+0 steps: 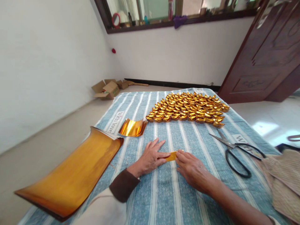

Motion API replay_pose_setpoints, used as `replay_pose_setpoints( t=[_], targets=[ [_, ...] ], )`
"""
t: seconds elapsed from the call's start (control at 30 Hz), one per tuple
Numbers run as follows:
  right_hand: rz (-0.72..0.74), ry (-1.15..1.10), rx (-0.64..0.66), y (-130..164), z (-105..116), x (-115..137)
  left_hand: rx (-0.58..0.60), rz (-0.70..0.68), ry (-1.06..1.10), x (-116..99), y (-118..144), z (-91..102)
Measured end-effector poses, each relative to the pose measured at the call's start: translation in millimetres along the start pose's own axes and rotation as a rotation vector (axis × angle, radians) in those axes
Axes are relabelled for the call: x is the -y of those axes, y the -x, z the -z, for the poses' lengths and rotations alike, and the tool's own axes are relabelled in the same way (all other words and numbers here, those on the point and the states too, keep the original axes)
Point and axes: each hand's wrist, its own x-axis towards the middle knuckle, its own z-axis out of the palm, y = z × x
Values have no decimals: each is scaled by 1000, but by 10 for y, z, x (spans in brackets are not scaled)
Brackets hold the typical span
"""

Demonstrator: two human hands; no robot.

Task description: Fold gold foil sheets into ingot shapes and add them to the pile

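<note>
Gold slip: a small piece of gold foil paper [171,156] lies flat on the striped cloth [164,193], between the two hands near the front middle of the desk.
Left hand: the left hand [150,157] rests palm down, fingers spread, its thumb and fingertips pressing the slip's left end; grip flat, not closed around it.
Right hand: the right hand [191,168] lies palm down, fingertips on the slip's right end, pressing it to the cloth.
Curled sheet: a bent gold sheet [132,127] sits just beyond the left hand.
Foil stack: a large stack of gold sheets [72,175] lies at the left, overhanging the cloth's edge.
Folded ingots: many gold paper ingots [188,107] in rows at the far side.
Scissors: black-handled scissors [236,153] to the right, apart from the hands.
Woven mat: a woven mat [284,181] at the right edge.
</note>
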Motion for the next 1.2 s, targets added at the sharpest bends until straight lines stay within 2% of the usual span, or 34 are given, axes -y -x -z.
replay_pose_setpoints(
  t=[0.13,0.23,0.4,0.6,0.83,0.93,1.03,1.13,1.2],
  targets=[
    [-6,0,13,-16,9,9,-38,61,-4,-119,-90,107],
    [-20,8,3,-23,12,17,13,202,-75,-253,-182,196],
    [-28,10,-22,-35,20,29,76,295,-89,-404,-330,263],
    [-35,-27,-50,-43,8,19,161,379,12,-367,-483,287],
    [-50,-96,-93,-56,15,19,232,381,273,-280,-493,287],
    [-55,-197,-170,-63,5,9,211,372,376,-254,-454,234],
    [-98,-323,-372,-73,-42,-41,165,342,442,-238,-404,221],
    [-275,-489,-547,-99,-63,-117,92,307,466,-257,-348,275],
    [-463,-691,-553,-128,-36,-154,39,283,471,-295,-309,325]
  ],
)
